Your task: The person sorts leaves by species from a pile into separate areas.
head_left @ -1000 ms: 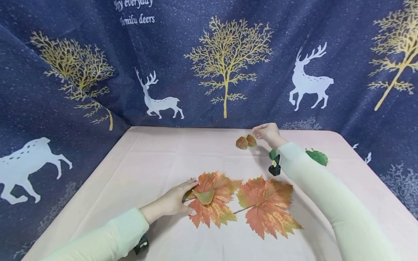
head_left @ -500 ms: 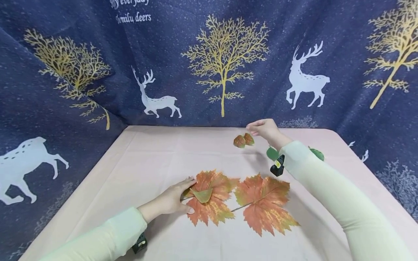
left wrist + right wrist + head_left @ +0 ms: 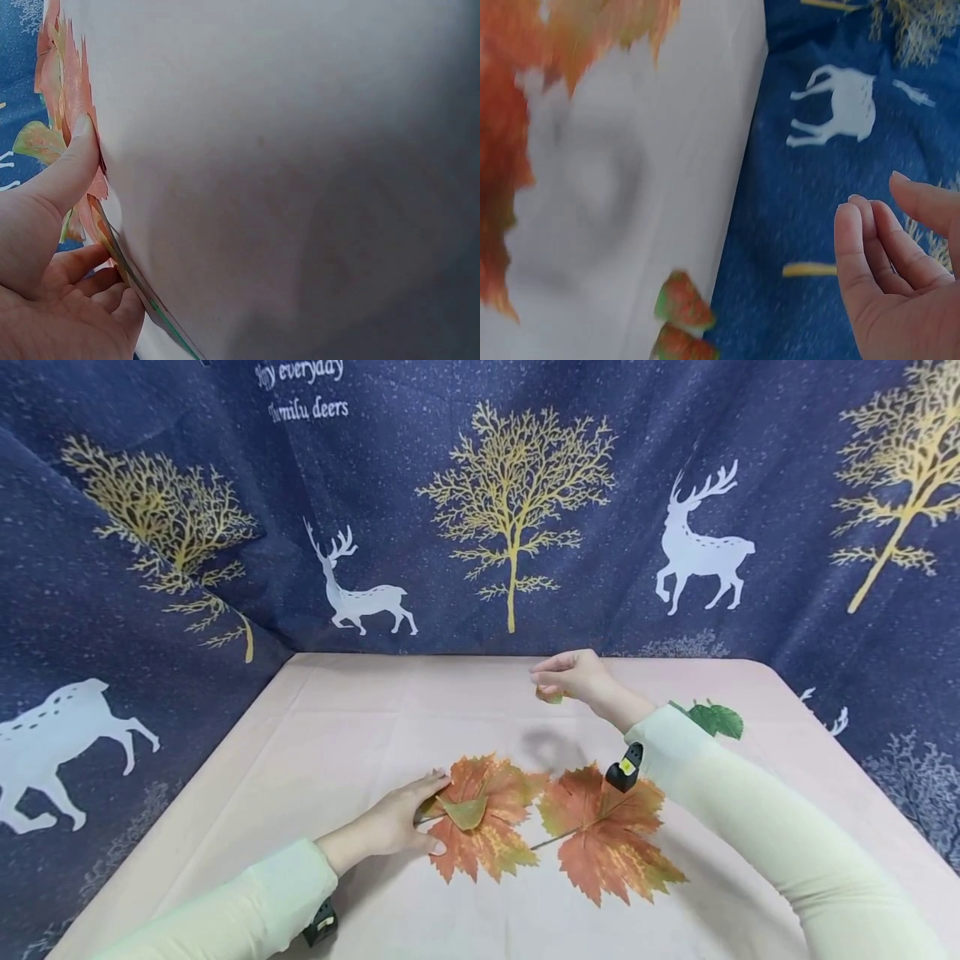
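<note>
My left hand (image 3: 390,817) rests at the left edge of a large orange-red maple leaf (image 3: 491,852), thumb and fingers spread over its stem side. On that leaf lies a small folded yellow-green leaf (image 3: 467,812). In the left wrist view the thumb (image 3: 75,161) touches the leaf's edge and the fingertips meet a thin stem (image 3: 124,262). My right hand (image 3: 573,678) hovers above the far part of the table, fingers loosely bent and thumb apart, nothing between them. It partly covers the small red-green leaves (image 3: 550,697); the right wrist view shows two such leaves (image 3: 684,301).
A second large maple leaf (image 3: 611,835) lies to the right, its stem pointing at the first. Several green leaves (image 3: 712,718) lie at the back right, partly behind the right sleeve (image 3: 720,785). Behind the pink-white table (image 3: 360,727) hangs a blue deer-print cloth (image 3: 450,485).
My right hand has moved left and lower, over the small red-green leaves, uncovering more of the green leaves at right. The left hand and the large leaves stay put.
</note>
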Available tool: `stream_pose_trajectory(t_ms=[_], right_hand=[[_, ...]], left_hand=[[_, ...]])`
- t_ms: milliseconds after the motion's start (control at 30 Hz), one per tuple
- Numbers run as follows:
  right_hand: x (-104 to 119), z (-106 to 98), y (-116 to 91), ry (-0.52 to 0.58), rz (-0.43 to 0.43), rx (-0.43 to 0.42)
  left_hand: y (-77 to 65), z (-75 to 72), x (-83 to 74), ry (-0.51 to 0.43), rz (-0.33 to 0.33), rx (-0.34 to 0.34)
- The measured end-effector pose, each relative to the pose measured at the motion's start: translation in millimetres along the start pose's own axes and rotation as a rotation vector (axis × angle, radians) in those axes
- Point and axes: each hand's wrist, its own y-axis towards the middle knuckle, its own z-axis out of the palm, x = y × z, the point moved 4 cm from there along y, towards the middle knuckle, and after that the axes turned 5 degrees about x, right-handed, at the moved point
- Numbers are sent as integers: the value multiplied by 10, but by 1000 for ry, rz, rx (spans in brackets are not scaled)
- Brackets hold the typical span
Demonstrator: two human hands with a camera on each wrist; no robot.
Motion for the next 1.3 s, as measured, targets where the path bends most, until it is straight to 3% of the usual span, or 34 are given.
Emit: stream_pose_trajectory(t_ms=[233, 500, 967, 1300], right_hand=[[95, 228, -77, -20, -54, 55], [185, 518, -226, -179, -156, 109], [260, 1112, -476, -305, -283, 350], [60, 1373, -493, -333, -236, 506]], left_hand=[[-26, -10, -36, -21, -5, -2], [-30, -22, -42, -8, -4, 1], [-51, -59, -36, 19, 68, -4], [-48, -51, -21, 14, 71, 4]])
